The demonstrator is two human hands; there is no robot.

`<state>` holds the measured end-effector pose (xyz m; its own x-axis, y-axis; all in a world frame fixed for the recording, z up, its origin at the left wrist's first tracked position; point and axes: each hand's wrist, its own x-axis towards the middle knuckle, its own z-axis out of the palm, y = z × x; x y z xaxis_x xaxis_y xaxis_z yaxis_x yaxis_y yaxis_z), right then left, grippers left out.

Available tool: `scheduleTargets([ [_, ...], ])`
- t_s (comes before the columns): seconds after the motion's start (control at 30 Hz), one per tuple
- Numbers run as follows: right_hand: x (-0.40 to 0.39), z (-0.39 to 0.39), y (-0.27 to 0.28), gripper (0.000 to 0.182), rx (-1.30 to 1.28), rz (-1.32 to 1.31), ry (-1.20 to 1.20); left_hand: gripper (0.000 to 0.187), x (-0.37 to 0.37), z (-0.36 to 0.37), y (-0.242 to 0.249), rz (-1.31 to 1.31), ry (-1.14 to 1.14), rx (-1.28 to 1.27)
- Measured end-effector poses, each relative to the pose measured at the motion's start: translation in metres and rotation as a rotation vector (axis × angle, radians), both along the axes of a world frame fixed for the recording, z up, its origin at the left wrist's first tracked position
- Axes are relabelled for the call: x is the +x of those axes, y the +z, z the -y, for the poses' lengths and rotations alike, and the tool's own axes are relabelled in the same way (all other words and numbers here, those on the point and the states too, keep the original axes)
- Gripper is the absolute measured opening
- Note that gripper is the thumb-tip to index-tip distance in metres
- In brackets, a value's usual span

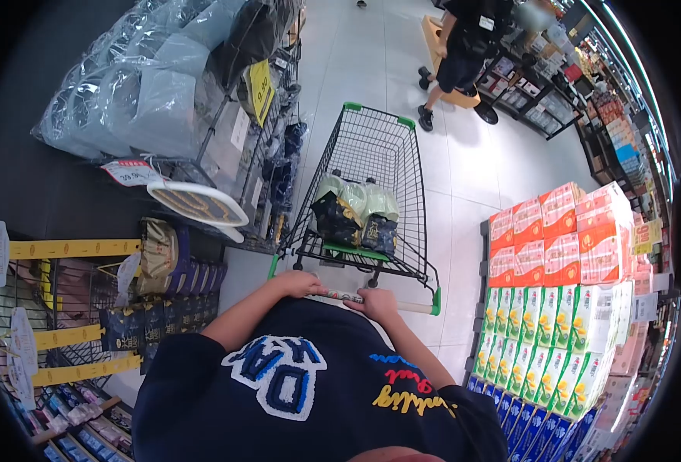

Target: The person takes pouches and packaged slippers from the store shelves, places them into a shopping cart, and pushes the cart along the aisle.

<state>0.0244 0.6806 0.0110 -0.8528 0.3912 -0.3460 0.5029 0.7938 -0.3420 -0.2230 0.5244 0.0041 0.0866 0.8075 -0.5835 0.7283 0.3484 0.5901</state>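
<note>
A black wire shopping cart (413, 165) with green corner pieces stands in front of me. Its handle bar (413, 306) crosses just ahead of my body. My left hand (298, 284) is wrapped round the left part of the bar, and my right hand (375, 302) grips it nearer the middle. Inside the cart, by the handle end, lie dark printed bags (335, 221) and pale green packs (379, 202). The far part of the basket shows bare wire.
Stacked tissue packs (527, 312) stand on the right. At the left are plastic-wrapped goods (152, 100), a white racket-shaped item (198, 204) and wire shelving (71, 319). A person in dark clothes (464, 46) stands by a yellow platform (462, 98) and shelves (529, 92).
</note>
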Motion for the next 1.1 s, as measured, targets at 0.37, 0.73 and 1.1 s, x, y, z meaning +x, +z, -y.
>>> scheduleTargets([
  [0.37,-0.045,-0.067,0.023,0.065,-0.116,0.191,0.045,0.065,-0.029,-0.061,-0.004,-0.124,0.052,-0.098],
  [0.73,-0.035,-0.088,-0.007,0.059,-0.213,0.086,0.094,0.073,-0.018,-0.062,-0.005,-0.131,0.086,-0.136],
  [1.1,-0.095,-0.113,0.050,0.039,-0.601,-0.096,0.392,0.054,-0.018,-0.056,0.094,0.022,0.227,-0.024],
])
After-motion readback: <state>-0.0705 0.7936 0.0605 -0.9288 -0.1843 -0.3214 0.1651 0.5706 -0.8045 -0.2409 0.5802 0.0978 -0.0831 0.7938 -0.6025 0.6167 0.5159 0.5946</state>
